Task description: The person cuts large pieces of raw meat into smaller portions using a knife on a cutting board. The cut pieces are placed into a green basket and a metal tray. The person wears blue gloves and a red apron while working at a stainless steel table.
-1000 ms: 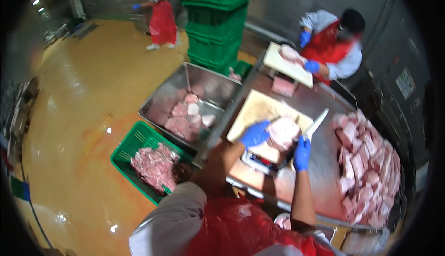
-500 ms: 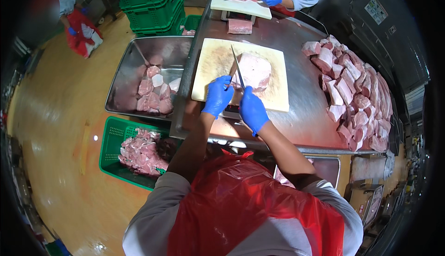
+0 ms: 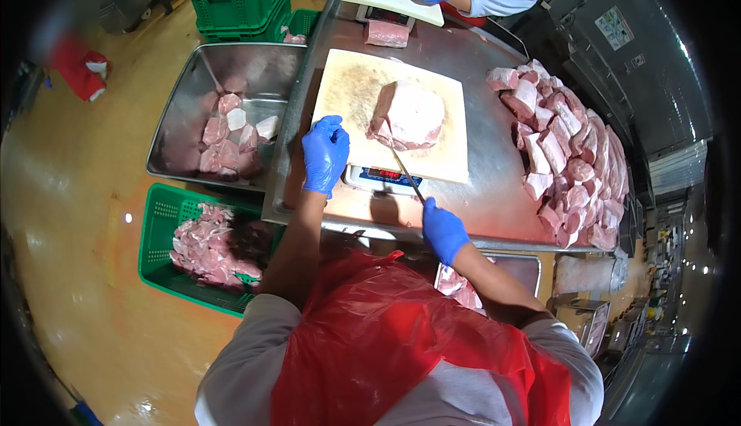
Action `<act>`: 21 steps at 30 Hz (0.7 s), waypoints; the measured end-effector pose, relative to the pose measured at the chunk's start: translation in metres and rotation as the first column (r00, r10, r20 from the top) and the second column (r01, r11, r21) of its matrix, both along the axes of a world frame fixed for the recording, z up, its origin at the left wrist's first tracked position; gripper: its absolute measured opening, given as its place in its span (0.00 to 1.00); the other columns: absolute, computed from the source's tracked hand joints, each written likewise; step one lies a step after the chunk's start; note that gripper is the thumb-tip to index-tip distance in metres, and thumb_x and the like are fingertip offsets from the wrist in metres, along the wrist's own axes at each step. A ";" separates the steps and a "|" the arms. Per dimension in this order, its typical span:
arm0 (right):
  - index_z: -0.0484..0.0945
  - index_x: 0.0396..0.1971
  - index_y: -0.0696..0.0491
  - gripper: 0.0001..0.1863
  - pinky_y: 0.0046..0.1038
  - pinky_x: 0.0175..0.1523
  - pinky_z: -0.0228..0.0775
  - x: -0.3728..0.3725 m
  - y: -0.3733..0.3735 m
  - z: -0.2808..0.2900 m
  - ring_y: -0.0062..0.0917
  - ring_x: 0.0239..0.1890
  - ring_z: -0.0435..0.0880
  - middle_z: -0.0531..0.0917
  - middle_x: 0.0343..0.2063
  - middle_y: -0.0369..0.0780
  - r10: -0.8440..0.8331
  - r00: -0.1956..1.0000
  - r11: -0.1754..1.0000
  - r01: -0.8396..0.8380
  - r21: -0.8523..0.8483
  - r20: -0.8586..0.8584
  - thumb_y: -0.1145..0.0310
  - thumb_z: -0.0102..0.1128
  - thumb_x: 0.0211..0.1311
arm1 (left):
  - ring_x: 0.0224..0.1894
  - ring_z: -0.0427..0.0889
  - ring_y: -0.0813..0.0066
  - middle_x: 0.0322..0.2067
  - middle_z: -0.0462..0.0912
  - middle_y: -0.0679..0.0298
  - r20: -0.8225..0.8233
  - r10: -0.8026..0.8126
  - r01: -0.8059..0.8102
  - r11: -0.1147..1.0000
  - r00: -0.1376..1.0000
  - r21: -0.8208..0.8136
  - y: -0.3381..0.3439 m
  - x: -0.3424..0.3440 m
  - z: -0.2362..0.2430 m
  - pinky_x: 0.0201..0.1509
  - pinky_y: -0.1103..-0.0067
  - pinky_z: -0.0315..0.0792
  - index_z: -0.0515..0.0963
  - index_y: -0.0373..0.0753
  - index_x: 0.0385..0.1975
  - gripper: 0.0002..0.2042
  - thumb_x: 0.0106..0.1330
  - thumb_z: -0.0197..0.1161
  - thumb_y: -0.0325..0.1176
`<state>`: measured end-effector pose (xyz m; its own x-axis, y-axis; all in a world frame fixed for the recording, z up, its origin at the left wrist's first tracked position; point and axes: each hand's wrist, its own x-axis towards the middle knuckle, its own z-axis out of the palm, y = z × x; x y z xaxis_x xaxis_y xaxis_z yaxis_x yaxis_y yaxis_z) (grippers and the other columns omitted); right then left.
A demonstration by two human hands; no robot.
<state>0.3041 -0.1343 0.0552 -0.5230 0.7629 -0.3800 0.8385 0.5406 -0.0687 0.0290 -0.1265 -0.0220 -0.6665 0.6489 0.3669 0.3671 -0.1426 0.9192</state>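
Largest to smallest. Stainless steel surface [image 3: 486, 156], slanting across the middle, smeared pinkish along its near side. Stack of green plastic crates [image 3: 239, 1] on the floor at far left. Steel tub [image 3: 181, 129] just beside the surface's left edge, with several cut pork pieces [image 3: 220, 154] inside. Large heap of raw pork chunks [image 3: 575, 148] on the surface, right side, well apart from the board. Perforated green crate [image 3: 158, 229] below the tub, loaded with ragged trimmings [image 3: 212, 248].

Cream cutting board [image 3: 343, 79] at centre, stained toward the middle. Under its near edge, partly hidden: white and blue digital scale [image 3: 394, 185], display lit red. On the board, right of centre: one thick raw pork block [image 3: 409, 113], white fat upward, pink flesh along the near side.

Left hand [image 3: 325, 156], blue-gloved, at the board's left edge, fingers curled, holding nothing visible; cannot tell how far closed, or whether touching the board. Right hand [image 3: 445, 231], also blue-gloved, near the surface's front edge, closed round the handle of a slim knife [image 3: 407, 173]. Blade angled up and leftward, tip at the block's near side; actual contact uncertain.
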 end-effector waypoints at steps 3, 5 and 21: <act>0.63 0.46 0.63 0.15 0.52 0.36 0.76 0.015 -0.004 0.019 0.55 0.30 0.84 0.82 0.26 0.60 0.039 0.998 0.998 -0.037 0.048 -0.048 0.76 0.53 0.61 | 0.38 0.85 0.60 0.37 0.84 0.49 0.062 -0.142 0.145 0.988 0.988 -0.053 0.011 0.017 -0.001 0.44 0.70 0.78 0.79 0.30 0.49 0.17 0.61 0.68 0.30; 0.63 0.46 0.63 0.14 0.53 0.35 0.75 -0.006 -0.003 0.037 0.56 0.30 0.83 0.82 0.26 0.60 0.043 0.983 0.992 -0.021 0.125 -0.178 0.76 0.52 0.62 | 0.45 0.83 0.49 0.43 0.82 0.45 -0.032 -0.207 0.204 0.976 0.978 -0.082 0.022 0.036 0.016 0.48 0.65 0.76 0.78 0.33 0.50 0.21 0.59 0.72 0.36; 0.69 0.44 0.63 0.12 0.45 0.43 0.80 -0.089 0.039 -0.020 0.51 0.39 0.87 0.85 0.35 0.58 -0.136 0.980 0.990 0.138 0.003 -0.146 0.74 0.51 0.64 | 0.23 0.77 0.81 0.20 0.80 0.66 0.159 -0.094 0.122 0.977 0.983 -0.175 0.045 0.000 -0.029 0.28 0.82 0.73 0.78 0.36 0.22 0.07 0.51 0.72 0.22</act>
<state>0.2151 -0.0951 0.0356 -0.4620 0.8357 -0.2970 0.8863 0.4228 -0.1890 0.0294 -0.0817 -0.0512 -0.6268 0.7670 0.1374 0.2163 0.0018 0.9763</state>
